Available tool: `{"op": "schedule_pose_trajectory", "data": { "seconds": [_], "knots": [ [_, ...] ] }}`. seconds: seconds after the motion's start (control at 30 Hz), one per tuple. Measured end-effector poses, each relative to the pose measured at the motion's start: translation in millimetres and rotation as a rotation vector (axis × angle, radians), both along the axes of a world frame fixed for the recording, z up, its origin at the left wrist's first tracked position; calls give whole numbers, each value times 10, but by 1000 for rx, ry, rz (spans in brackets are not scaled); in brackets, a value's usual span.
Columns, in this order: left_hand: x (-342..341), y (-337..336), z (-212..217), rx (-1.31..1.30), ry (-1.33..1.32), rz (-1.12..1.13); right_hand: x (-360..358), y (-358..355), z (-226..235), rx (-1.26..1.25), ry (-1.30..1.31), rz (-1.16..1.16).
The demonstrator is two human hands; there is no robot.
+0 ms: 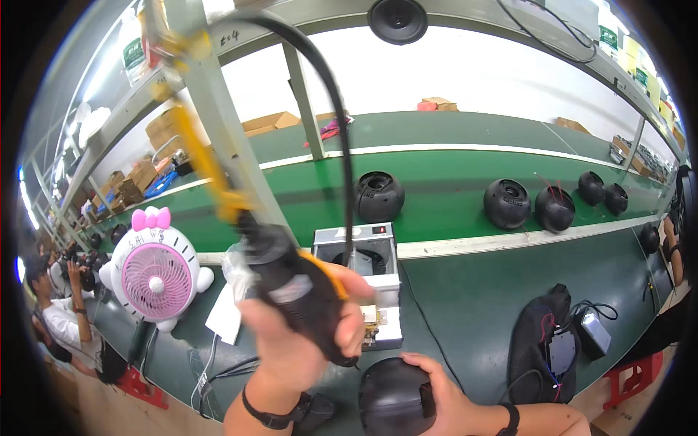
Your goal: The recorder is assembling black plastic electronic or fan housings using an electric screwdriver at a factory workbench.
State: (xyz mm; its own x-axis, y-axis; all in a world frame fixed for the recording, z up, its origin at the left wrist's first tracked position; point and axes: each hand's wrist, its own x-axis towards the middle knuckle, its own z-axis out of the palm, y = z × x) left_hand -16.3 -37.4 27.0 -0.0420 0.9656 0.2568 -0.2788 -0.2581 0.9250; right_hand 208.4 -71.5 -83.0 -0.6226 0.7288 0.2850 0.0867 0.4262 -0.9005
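My left hand [294, 338], wearing a black wrist strap, is closed round a black power screwdriver [298, 283] with yellow trim. The tool is tilted and partly blurred; a yellow hanger [200, 149] runs up from it toward the metal frame, and a black cable [338, 102] loops beside it. My right hand [443, 385] grips the right side of a round black speaker housing [389, 392] at the bench's near edge. Just beyond stands a grey box-like device [392, 312] with a small red display, partly hidden by the left hand.
Several black round housings [507, 203] stand along the green conveyor [443, 171]. A pink and white fan [156, 280] is at left. On the right lie a black mesh bag [534, 341] and a power adapter [592, 334]. Cables cross the bench. Other people [69, 312] sit at left and right.
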Motion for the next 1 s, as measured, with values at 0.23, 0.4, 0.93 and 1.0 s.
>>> {"op": "schedule_pose_trajectory", "data": {
  "seconds": [0.23,0.4,0.93,1.0],
  "knots": [
    [-105,-208,144,255,-358,-189,-3,-3,-22,79,-3,-1],
    [-57,-118,-66,145,-343,-197,-17,-5,-67,70,24,-5],
    [43,84,-450,181,-127,-468,-62,-89,207,122,-73,-184],
    [125,28,-394,242,-232,-524,8,49,264,325,-93,-169]
  ]
}}
